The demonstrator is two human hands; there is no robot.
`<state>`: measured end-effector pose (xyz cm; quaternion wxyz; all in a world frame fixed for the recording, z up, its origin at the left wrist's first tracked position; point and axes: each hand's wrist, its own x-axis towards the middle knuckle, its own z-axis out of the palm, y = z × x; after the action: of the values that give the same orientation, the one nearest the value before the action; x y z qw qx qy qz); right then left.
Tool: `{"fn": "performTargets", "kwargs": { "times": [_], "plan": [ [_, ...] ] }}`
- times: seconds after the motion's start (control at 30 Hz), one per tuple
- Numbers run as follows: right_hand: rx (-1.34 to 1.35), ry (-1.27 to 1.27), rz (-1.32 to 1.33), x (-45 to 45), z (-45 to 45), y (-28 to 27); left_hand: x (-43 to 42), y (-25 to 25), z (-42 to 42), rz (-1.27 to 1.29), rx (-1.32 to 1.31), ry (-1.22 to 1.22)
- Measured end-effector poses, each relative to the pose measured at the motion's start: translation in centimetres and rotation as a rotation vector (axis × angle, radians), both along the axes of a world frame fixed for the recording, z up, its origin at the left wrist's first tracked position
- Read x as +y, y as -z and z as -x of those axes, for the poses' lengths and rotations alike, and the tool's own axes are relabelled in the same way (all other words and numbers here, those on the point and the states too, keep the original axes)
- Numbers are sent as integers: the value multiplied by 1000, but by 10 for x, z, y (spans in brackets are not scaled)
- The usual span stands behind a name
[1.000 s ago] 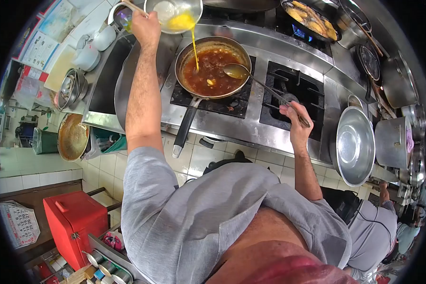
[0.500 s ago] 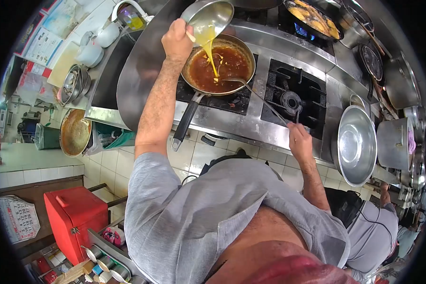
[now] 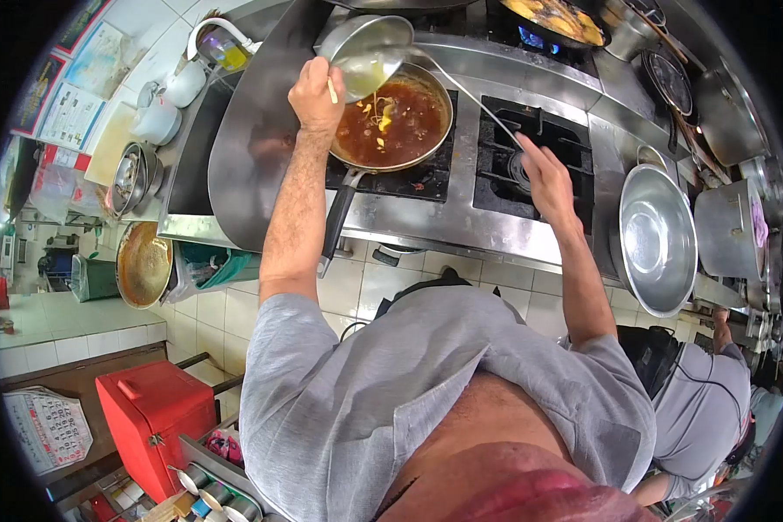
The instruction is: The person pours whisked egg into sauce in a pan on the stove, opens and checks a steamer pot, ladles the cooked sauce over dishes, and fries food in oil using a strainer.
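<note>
My left hand (image 3: 315, 97) is closed on the rim of a metal bowl (image 3: 365, 33), tilted above a frying pan (image 3: 451, 109). A little yellow liquid coats the bowl, and a thin strand falls from it. Red-brown sauce (image 3: 370, 143) fills the pan, with yellow bits and streaks on top. My right hand (image 3: 545, 184) grips the long handle of a ladle (image 3: 474, 97), some fingers stretched along it. The ladle's head is at the bowl's mouth, mostly hidden. A short pale strip shows at my left fingers; I cannot tell what it is.
An unlit burner (image 3: 522, 165) sits right of the pan. At the back, a black pan of frying food (image 3: 557, 19) stands over a blue flame. A wide metal basin (image 3: 659, 239) is at the right, near several pots. Another person (image 3: 700, 400) stands at lower right.
The ladle has come up out of the sauce to the bowl, my right hand rising with it. The thick yellow stream has thinned to a strand, leaving more yellow in the sauce.
</note>
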<state>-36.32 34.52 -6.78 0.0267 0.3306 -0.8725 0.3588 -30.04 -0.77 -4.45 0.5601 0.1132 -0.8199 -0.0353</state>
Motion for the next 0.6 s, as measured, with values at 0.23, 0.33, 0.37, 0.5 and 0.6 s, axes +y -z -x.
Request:
{"fn": "performTargets", "kwargs": {
  "times": [0.23,0.33,0.37,0.5,0.6],
  "plan": [
    [-222,-129,202,-34,5,89,15,2,4,-16,60,39],
    [-218,-155,197,-16,-9,80,10,7,2,-24,72,-43],
    [-189,-130,126,-9,-11,73,6,7,-1,-21,64,-34],
    [21,-48,-68,4,-11,56,0,-15,-12,-161,189,-200],
    [69,1,-154,4,-20,60,-3,-4,-11,-385,261,-249]
  ]
}}
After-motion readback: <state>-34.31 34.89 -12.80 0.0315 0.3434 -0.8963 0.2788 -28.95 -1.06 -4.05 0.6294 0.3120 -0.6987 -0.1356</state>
